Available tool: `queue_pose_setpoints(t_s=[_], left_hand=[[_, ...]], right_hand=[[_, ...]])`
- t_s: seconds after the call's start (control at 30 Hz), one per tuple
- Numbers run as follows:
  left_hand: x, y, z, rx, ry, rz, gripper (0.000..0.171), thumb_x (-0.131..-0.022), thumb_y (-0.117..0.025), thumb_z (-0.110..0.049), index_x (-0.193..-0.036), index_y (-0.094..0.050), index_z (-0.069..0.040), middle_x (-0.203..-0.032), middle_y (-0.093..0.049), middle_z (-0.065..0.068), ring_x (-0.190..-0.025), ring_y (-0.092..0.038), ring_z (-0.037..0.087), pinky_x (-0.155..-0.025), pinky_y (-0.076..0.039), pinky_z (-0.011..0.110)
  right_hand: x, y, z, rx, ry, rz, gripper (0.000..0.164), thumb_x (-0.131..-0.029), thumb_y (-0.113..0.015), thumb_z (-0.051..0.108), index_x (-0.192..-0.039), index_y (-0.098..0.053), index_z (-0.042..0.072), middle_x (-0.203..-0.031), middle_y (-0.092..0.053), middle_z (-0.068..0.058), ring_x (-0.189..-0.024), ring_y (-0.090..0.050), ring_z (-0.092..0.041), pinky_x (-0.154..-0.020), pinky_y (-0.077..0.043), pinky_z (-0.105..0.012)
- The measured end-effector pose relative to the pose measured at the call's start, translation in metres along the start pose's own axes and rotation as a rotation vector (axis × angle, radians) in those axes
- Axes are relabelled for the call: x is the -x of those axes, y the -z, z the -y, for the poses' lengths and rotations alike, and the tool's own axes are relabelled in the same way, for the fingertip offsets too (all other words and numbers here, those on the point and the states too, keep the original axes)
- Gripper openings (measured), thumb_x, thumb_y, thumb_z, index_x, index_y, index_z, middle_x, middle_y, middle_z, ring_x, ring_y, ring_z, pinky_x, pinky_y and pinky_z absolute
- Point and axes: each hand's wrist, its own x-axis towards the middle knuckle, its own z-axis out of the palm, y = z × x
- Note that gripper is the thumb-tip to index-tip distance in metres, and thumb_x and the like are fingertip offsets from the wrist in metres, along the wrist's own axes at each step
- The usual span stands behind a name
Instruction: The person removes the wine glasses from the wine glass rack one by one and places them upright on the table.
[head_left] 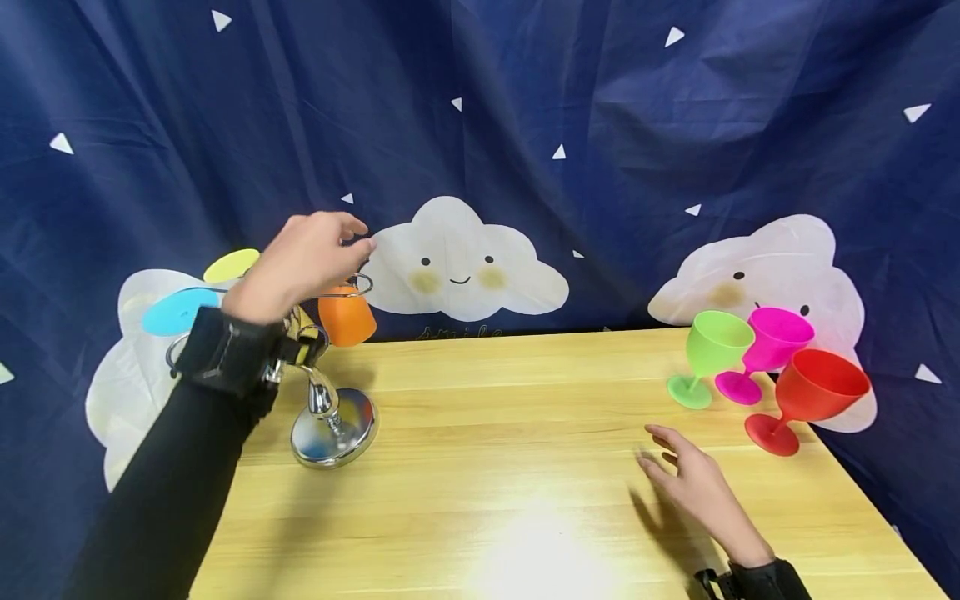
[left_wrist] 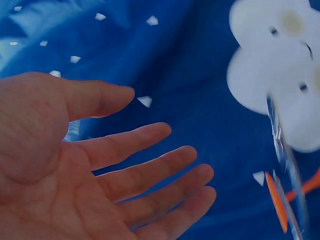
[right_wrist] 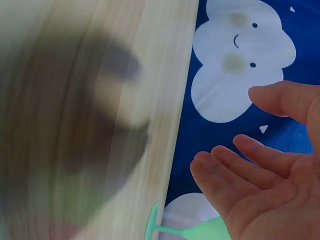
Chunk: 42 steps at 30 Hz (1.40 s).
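My left hand (head_left: pixel 306 260) is raised over a chrome goblet rack (head_left: pixel 322 400), fingers relaxed and holding nothing. An orange goblet (head_left: pixel 347 321) hangs bowl-down from a wire loop on the rack, just below that hand. Left of the wrist, a blue goblet foot (head_left: pixel 176 312) and a yellow goblet foot (head_left: pixel 231 266) show; my forearm hides much of the rack. In the left wrist view the palm is bare, with the orange foot (left_wrist: pixel 277 202) off to the right. My right hand (head_left: pixel 693 487) hovers above the table, fingers loosely extended around nothing.
Upright at the table's right end stand a green goblet (head_left: pixel 718 343), a magenta goblet (head_left: pixel 777 337) and a red goblet (head_left: pixel 821 387), close together. The wooden table (head_left: pixel 480 433) backs onto a dark blue curtain (head_left: pixel 480 75) with printed clouds.
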Motion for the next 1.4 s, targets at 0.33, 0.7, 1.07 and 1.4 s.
queue_pose_setpoints(t_s=[0.33, 0.7, 1.07, 1.4], left_hand=[[-0.049, -0.002, 0.032, -0.17, 0.185, 0.082, 0.019, -0.099, -0.05, -0.01, -0.088, -0.062, 0.001, -0.072, -0.042, 0.009, -0.064, -0.052, 0.028, -0.057, -0.043, 0.034], [-0.062, -0.007, 0.053, -0.245, 0.221, 0.151, 0.023, -0.103, -0.055, -0.012, -0.117, -0.059, 0.006, -0.094, -0.054, 0.018, -0.084, -0.055, 0.035, -0.071, -0.048, 0.041], [-0.069, -0.009, 0.054, -0.258, 0.091, 0.121, 0.019, -0.1, -0.053, 0.0, -0.113, -0.063, 0.008, -0.097, -0.059, 0.021, -0.08, -0.058, 0.034, -0.066, -0.049, 0.038], [-0.061, -0.007, 0.047, -0.263, 0.047, 0.118, 0.02, -0.098, -0.053, 0.005, -0.112, -0.067, 0.008, -0.103, -0.065, 0.024, -0.078, -0.06, 0.032, -0.06, -0.05, 0.034]], right_hand=[[0.01, -0.002, 0.015, -0.005, 0.045, 0.023, 0.051, -0.094, -0.073, 0.013, -0.138, -0.054, -0.006, -0.134, -0.06, -0.03, -0.116, -0.062, -0.049, -0.092, -0.054, -0.059], [0.016, -0.002, 0.023, 0.013, 0.034, 0.04, 0.052, -0.094, -0.074, 0.017, -0.138, -0.056, -0.002, -0.134, -0.061, -0.027, -0.116, -0.063, -0.047, -0.089, -0.056, -0.058], [0.018, -0.001, 0.021, 0.017, 0.032, 0.041, 0.053, -0.094, -0.074, 0.018, -0.139, -0.055, -0.002, -0.131, -0.062, -0.029, -0.115, -0.063, -0.048, -0.087, -0.056, -0.059], [0.019, -0.002, 0.022, 0.003, 0.031, 0.041, 0.051, -0.094, -0.074, 0.016, -0.139, -0.056, -0.001, -0.132, -0.062, -0.029, -0.113, -0.064, -0.048, -0.088, -0.056, -0.059]])
